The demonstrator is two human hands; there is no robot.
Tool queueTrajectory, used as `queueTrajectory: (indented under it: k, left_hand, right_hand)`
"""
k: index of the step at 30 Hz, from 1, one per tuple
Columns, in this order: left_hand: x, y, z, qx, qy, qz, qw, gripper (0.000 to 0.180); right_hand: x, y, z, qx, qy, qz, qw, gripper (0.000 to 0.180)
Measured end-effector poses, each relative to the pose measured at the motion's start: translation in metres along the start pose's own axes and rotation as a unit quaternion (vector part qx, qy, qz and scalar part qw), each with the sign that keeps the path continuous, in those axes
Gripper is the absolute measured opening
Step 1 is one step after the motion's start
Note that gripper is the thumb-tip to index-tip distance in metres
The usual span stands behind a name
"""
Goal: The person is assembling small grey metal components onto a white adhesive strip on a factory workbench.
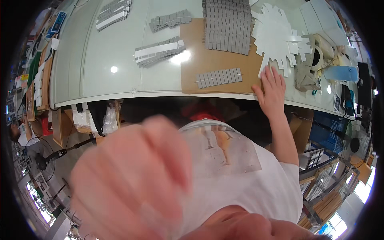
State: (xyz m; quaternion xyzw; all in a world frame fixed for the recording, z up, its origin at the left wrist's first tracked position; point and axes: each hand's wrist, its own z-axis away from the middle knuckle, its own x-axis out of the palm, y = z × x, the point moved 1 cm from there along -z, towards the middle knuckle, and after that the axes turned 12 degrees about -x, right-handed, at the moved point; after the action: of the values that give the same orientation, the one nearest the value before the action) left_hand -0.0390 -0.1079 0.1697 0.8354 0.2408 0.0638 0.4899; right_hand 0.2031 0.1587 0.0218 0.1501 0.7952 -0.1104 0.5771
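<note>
Close in front of the camera my left hand [132,176] is raised and blurred, its fingers seemingly curled; whether anything is in them does not show. My right hand [273,89] lies flat with fingers spread, at the right edge of a brown cardboard sheet [240,64]. Its fingertips touch the lower end of a fanned pile of white strips [276,30]. One grey segmented strip [219,78] rests on the cardboard, left of that hand. Behind it a large stack of grey segmented strips [227,30] covers the cardboard's far part.
Smaller bundles of grey strips lie farther left: one bundle [160,51], another [171,20] and a third [114,16]. A tape dispenser [308,74] and a blue translucent bottle [341,73] are at the right. The white table's front edge [136,95] runs before my body.
</note>
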Motion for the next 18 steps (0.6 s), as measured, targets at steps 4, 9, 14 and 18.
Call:
queueTrajectory:
  k: [4, 9, 14, 18]
  left_hand:
    - [0.007, -0.081, -0.027, -0.06, -0.021, -0.053, 0.997, 0.03]
    - [0.023, -0.144, 0.019, -0.03, -0.073, -0.328, 0.941, 0.036]
    - [0.024, -0.164, 0.022, -0.017, -0.082, -0.4, 0.913, 0.04]
    - [0.024, -0.166, 0.018, -0.015, -0.082, -0.392, 0.916, 0.038]
  right_hand:
    - [-0.002, -0.012, 0.037, -0.021, 0.014, -0.037, 0.999, 0.051]
    - [-0.007, 0.009, 0.057, -0.048, 0.111, -0.106, 0.987, 0.018]
    - [-0.033, 0.002, 0.027, 0.145, 0.428, -0.463, 0.763, 0.012]
    - [-0.029, -0.016, 0.006, 0.189, 0.222, -0.724, 0.625, 0.015]
